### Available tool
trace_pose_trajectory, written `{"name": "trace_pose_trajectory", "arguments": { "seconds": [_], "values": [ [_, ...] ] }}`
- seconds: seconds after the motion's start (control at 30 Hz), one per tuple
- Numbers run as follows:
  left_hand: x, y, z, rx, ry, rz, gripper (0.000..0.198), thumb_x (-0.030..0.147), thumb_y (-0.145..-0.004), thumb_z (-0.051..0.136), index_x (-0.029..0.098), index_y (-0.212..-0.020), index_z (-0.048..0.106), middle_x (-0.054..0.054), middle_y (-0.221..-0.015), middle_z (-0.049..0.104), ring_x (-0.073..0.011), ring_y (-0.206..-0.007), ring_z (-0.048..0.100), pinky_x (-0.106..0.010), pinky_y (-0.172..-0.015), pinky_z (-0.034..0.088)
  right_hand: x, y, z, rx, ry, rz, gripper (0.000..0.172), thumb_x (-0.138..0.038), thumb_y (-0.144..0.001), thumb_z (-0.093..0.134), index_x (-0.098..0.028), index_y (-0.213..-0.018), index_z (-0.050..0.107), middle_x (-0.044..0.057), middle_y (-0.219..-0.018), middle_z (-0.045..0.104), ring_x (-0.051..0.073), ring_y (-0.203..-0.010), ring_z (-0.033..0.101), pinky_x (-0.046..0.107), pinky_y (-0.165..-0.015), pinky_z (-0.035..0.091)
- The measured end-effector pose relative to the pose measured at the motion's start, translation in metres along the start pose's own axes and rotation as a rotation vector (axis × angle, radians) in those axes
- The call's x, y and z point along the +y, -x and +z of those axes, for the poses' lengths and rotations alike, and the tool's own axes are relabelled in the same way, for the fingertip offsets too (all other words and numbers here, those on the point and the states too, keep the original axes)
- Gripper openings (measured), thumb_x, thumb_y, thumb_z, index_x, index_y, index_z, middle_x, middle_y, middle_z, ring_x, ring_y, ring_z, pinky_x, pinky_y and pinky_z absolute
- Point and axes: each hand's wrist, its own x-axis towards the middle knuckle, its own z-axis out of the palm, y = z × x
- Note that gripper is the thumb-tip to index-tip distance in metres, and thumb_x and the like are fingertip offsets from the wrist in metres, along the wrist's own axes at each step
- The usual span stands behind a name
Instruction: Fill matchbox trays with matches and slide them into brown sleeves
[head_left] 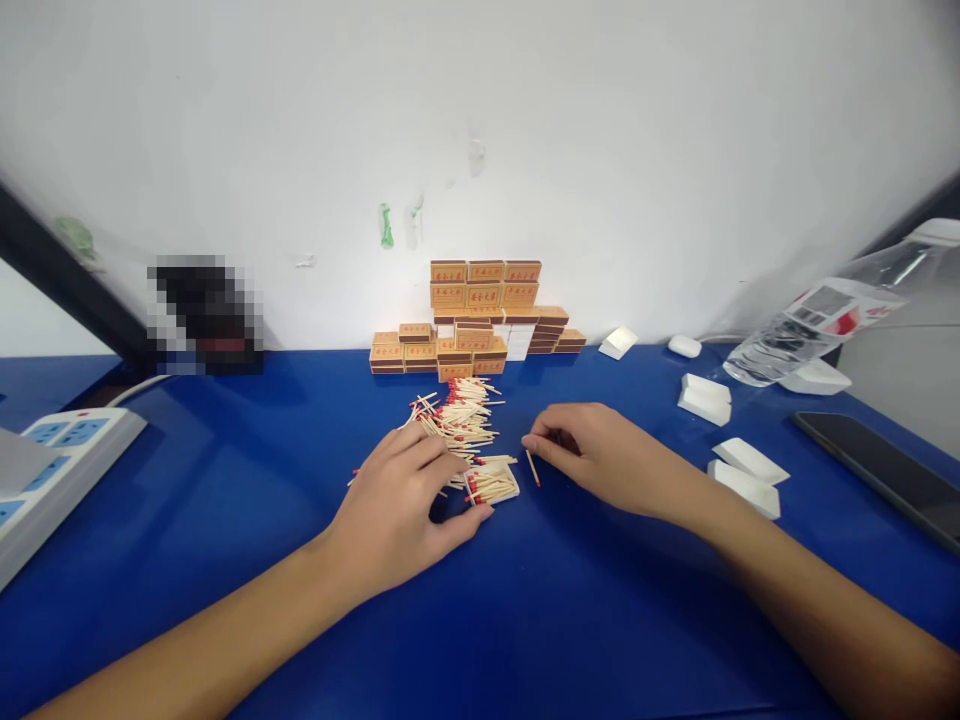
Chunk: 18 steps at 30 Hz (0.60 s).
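A small white matchbox tray filled with red-tipped matches lies on the blue table. Around its left side curl the thumb and fingers of my left hand, closed on it. Between thumb and forefinger my right hand pinches a single match, its red head pointing down, just right of the tray. A loose heap of matches spreads behind the tray, partly hidden by my left hand. Behind the heap, brown and yellow matchboxes are stacked against the wall.
White empty trays lie to the right, near a dark phone and a tilted clear plastic bottle. A small white case sits by the wall. At the left edge is a white power strip.
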Motion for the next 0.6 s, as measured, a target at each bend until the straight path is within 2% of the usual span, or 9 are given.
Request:
{"name": "trace_pose_trajectory", "arguments": {
  "seconds": [0.07,0.13,0.2,0.33,0.5,0.6],
  "values": [
    [0.000,0.000,0.000,0.001,0.004,0.004,0.024,0.038,-0.090,0.076,0.017,-0.101,0.072,-0.006,-0.095,0.072,-0.0247,-0.094,0.062,-0.043,-0.086,0.051,0.008,-0.002,-0.005,-0.020,-0.059,-0.126,0.017,-0.025,-0.101,0.054,-0.022,-0.100,0.070,0.005,-0.090,0.069,0.018,-0.074,0.061,0.031,-0.068,0.046],
    [0.000,0.000,0.000,-0.001,0.008,0.006,0.023,0.038,-0.090,0.076,0.017,-0.101,0.072,-0.006,-0.096,0.072,-0.0245,-0.094,0.062,-0.043,-0.086,0.051,0.015,-0.002,-0.009,-0.101,-0.106,-0.185,0.017,-0.022,-0.101,0.053,-0.023,-0.106,0.069,0.004,-0.095,0.067,0.017,-0.076,0.061,0.031,-0.070,0.048],
    [0.001,0.000,-0.001,-0.002,0.010,0.005,0.023,0.038,-0.091,0.076,0.017,-0.101,0.071,-0.005,-0.096,0.072,-0.0243,-0.094,0.062,-0.043,-0.087,0.051,0.021,-0.001,-0.011,-0.168,-0.105,-0.172,0.015,-0.024,-0.102,0.053,-0.023,-0.103,0.068,0.004,-0.099,0.065,0.017,-0.078,0.061,0.031,-0.072,0.049],
    [0.002,-0.001,-0.002,0.004,0.007,0.002,0.023,0.038,-0.091,0.076,0.017,-0.098,0.071,-0.005,-0.094,0.072,-0.0237,-0.092,0.061,-0.043,-0.087,0.051,0.032,0.001,-0.014,-0.204,-0.037,-0.124,0.018,-0.031,-0.103,0.055,-0.023,-0.092,0.067,0.004,-0.097,0.065,0.019,-0.083,0.060,0.033,-0.075,0.048],
    [0.000,-0.001,-0.001,-0.012,0.021,0.002,0.024,0.039,-0.090,0.077,0.018,-0.100,0.071,-0.005,-0.095,0.071,-0.0235,-0.093,0.061,-0.042,-0.087,0.051,0.043,0.005,-0.020,-0.252,-0.075,-0.073,0.019,-0.039,-0.099,0.062,-0.023,-0.092,0.069,0.005,-0.096,0.068,0.021,-0.082,0.062,0.033,-0.071,0.048],
    [0.000,-0.001,-0.001,-0.006,0.014,0.006,0.024,0.039,-0.090,0.077,0.018,-0.100,0.071,-0.005,-0.094,0.072,-0.0238,-0.093,0.062,-0.042,-0.087,0.051,0.046,0.009,-0.025,-0.277,-0.083,-0.035,0.017,-0.038,-0.098,0.063,-0.024,-0.091,0.069,0.005,-0.095,0.069,0.020,-0.079,0.061,0.033,-0.068,0.047]
  ]
}}
